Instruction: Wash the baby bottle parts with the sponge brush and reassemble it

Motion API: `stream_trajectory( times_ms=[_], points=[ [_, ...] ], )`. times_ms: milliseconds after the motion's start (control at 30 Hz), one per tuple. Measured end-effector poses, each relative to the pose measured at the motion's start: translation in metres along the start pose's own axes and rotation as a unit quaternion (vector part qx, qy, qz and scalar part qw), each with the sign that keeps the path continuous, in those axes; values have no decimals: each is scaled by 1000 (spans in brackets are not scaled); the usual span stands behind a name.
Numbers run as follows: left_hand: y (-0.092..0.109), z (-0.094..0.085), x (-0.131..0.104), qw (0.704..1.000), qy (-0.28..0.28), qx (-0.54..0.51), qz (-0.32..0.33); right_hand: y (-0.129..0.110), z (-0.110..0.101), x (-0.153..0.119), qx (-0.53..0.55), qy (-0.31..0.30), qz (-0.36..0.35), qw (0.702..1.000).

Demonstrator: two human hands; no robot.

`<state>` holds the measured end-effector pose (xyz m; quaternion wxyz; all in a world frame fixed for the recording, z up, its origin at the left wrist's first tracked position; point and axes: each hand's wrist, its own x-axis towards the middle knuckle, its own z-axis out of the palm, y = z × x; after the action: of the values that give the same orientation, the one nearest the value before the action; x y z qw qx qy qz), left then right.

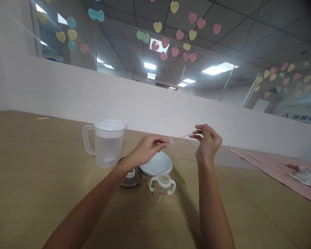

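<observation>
My left hand [148, 149] pinches a small clear soft piece [171, 141], which looks like a bottle nipple, between thumb and fingers. A thin wire-like rod [183, 136] runs from that piece up to my right hand [207, 140], whose thumb and forefinger close on its other end. Whether the rod's tip is inside the clear piece or only touching it, I cannot tell. Below the hands a clear baby bottle [162, 189] with two white handles stands uncapped on the table. Behind it is a white bowl [157, 165].
A lidded plastic pitcher [108, 147] stands at left. Partly behind my left forearm, a dark dish [133, 181] holds a white ring [131, 173]. A green-handled tool [180, 175] lies beside the bowl. At right is a pink cloth [264, 164]. A white wall [134, 100] bounds the table.
</observation>
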<state>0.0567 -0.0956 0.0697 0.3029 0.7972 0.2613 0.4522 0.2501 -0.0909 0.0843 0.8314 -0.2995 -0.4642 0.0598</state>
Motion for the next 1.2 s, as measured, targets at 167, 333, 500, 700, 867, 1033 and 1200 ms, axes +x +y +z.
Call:
stream_trajectory(
  times_ms=[167, 333, 500, 700, 867, 1033, 1200],
  points=[
    [-4, -14, 0, 995, 22, 94, 22, 16, -12, 11, 9, 90, 23, 996],
    [-11, -29, 0, 988, 30, 151, 6, 40, -49, 35, 106, 181, 156, 965],
    [-23, -28, 2, 984, 14, 176, -5, 72, -52, 37, 134, 82, 272, 949],
    [-28, -25, 2, 981, 3, 192, -25, 125, -14, -7, 38, -109, 431, 895],
    [-32, -22, 3, 986, -5, 161, -33, 150, -5, -29, -14, -169, 471, 866],
    [-35, -17, 5, 989, -15, 142, -30, 151, -9, -29, -92, -187, 434, 876],
    [-34, -15, 5, 989, -3, 148, -30, 143, -14, -23, -175, -224, 378, 881]
  ],
)
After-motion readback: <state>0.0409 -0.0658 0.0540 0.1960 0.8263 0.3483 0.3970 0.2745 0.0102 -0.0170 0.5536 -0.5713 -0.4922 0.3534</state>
